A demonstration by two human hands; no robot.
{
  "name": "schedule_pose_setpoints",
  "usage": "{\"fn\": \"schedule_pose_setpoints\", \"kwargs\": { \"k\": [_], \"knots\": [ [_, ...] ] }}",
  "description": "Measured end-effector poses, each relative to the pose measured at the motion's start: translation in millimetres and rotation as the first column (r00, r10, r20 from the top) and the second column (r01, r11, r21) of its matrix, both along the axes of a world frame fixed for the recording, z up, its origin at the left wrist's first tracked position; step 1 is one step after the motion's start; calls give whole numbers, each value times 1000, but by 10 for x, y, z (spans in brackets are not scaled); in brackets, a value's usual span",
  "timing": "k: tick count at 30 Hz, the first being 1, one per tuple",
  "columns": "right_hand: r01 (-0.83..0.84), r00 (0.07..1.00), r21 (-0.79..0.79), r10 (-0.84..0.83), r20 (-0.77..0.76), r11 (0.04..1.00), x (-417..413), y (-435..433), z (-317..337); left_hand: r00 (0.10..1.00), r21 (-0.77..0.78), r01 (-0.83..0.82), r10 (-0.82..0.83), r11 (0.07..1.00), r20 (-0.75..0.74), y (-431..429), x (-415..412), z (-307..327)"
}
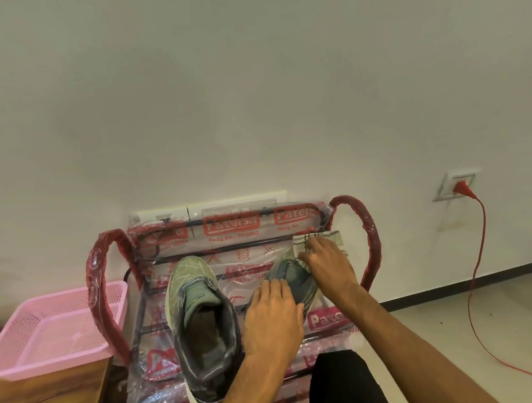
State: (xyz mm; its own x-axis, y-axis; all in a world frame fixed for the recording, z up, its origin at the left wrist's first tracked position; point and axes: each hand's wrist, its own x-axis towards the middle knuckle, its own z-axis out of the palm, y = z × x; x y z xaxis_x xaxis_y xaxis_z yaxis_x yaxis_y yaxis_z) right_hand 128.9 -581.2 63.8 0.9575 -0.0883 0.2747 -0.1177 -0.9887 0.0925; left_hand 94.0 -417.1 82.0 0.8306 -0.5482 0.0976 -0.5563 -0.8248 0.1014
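Note:
Two grey-green sneakers stand on a shoe rack (368, 244) that is wrapped in printed plastic. The left sneaker (200, 316) lies in full view, toe towards the wall. My left hand (273, 317) covers the middle of the right sneaker (298, 281), its fingers curled over the tongue. My right hand (325, 263) grips a pale checked cloth (305, 241) and holds it against that sneaker's toe. The toe and heel of the right sneaker are hidden under my hands.
A pink mesh basket (56, 329) sits on a wooden surface (42, 402) at the left. The white wall is right behind the rack. A red cable (479, 249) runs from a wall socket (455, 185) down across the floor at the right.

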Motion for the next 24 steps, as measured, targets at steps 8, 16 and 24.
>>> {"fn": "schedule_pose_setpoints", "kwargs": {
  "k": [8,16,24],
  "knots": [
    [-128,991,75,130,-20,989,70,229,-20,1000,-28,-21,21,999,-9,7,5,25],
    [-23,999,-16,23,-39,1000,-49,-42,-4,1000,15,10,-10,1000,0,-3,5,-4],
    [-40,999,166,39,8,985,-419,98,-110,1000,32,3,-3,999,2,-16,15,-23]
  ]
}}
